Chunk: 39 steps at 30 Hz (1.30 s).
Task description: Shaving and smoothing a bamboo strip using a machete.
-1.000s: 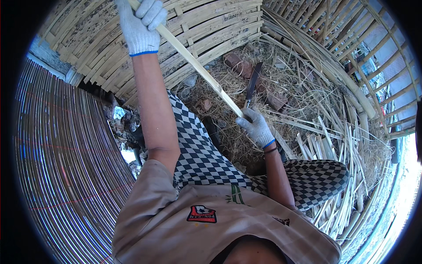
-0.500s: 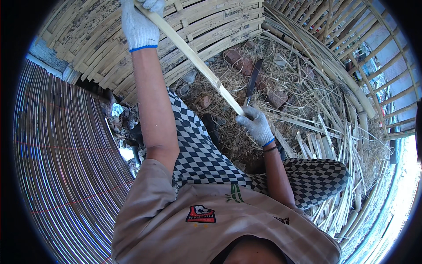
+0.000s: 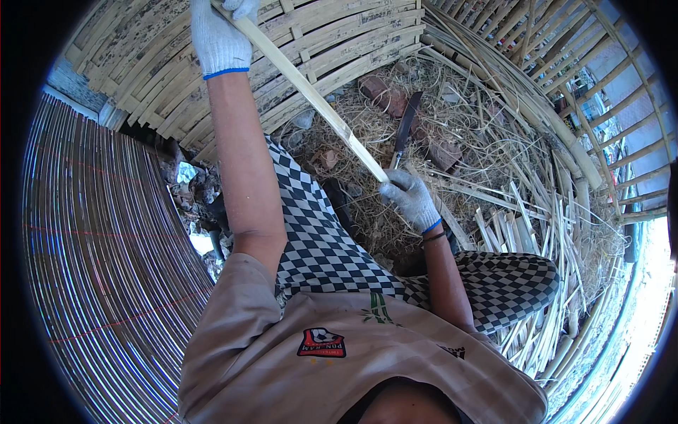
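Note:
A long pale bamboo strip (image 3: 311,94) slants between my two hands, with a notch or joint showing along its lower half. My left hand (image 3: 222,42), in a white glove with a blue cuff, is closed round the strip's far end; the picture's upper edge cuts off part of the fingers. My right hand (image 3: 411,199), gloved alike, pinches the near end between thumb and fingers. Just beyond those fingers a dark knife (image 3: 406,124) points away over the shavings. Its near end meets the glove, and I cannot tell whether the hand touches it.
Woven bamboo panels (image 3: 353,39) stand ahead. Fine shavings (image 3: 339,134) and reddish brick pieces (image 3: 381,95) cover the ground. Split bamboo strips (image 3: 519,230) lie to the right, near a bamboo lattice (image 3: 628,134). A slatted mat (image 3: 106,247) spreads at the left.
My left hand has shifted slightly up and left with the strip's far end. My right hand stays almost where it was, still gripping the near end.

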Each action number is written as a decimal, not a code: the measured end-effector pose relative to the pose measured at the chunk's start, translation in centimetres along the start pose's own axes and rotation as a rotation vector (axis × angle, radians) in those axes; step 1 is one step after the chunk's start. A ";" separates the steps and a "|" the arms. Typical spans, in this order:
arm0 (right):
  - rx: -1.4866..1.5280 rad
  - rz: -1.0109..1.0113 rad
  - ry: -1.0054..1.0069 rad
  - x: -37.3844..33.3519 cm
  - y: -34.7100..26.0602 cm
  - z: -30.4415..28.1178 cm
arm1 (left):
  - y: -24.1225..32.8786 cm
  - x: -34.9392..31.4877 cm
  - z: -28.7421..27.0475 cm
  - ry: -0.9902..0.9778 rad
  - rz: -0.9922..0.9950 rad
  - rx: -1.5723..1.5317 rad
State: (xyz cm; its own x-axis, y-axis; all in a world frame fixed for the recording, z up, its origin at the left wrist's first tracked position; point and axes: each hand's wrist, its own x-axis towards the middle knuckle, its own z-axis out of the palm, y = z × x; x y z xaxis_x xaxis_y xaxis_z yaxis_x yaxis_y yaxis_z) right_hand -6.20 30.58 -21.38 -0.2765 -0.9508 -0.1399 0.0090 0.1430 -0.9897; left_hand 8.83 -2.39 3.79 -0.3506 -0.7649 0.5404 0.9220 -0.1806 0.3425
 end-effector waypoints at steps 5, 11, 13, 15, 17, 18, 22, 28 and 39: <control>-0.018 -0.024 0.002 -0.1 -0.1 0.2 | 0.4 0.3 -0.7 -0.074 -0.053 -0.035; 0.024 -0.057 -0.010 0.1 1.2 0.2 | 1.0 0.9 -2.2 -0.070 -0.064 -0.054; 0.065 -0.024 0.017 0.2 1.7 0.1 | 1.1 1.1 -2.6 -0.054 -0.048 -0.048; 0.086 -0.017 -0.004 0.2 2.0 0.1 | 1.2 1.4 -2.7 0.014 -0.024 0.003; 0.099 0.005 -0.032 0.2 2.0 0.1 | 1.3 1.4 -2.7 0.056 -0.002 0.041; 0.086 -0.002 0.023 0.2 1.9 0.2 | 1.3 1.4 -2.6 0.097 0.020 0.078; -0.280 -0.190 0.296 0.2 0.9 0.4 | 1.0 0.9 -2.1 0.136 0.057 0.254; -0.302 -0.167 0.438 0.1 -0.7 1.0 | -0.6 0.5 -1.4 0.169 0.090 0.367; -0.528 -0.366 0.486 0.5 -0.2 1.0 | -3.7 -0.3 0.6 0.193 0.098 0.469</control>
State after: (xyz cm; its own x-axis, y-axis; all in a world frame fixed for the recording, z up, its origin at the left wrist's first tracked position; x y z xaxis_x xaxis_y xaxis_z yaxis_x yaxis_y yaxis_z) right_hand -5.36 29.80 -21.28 -0.5621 -0.7543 0.3394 -0.5851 0.0726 -0.8077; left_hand 5.42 -1.14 2.88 -0.1883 -0.8725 0.4508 0.7610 0.1606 0.6286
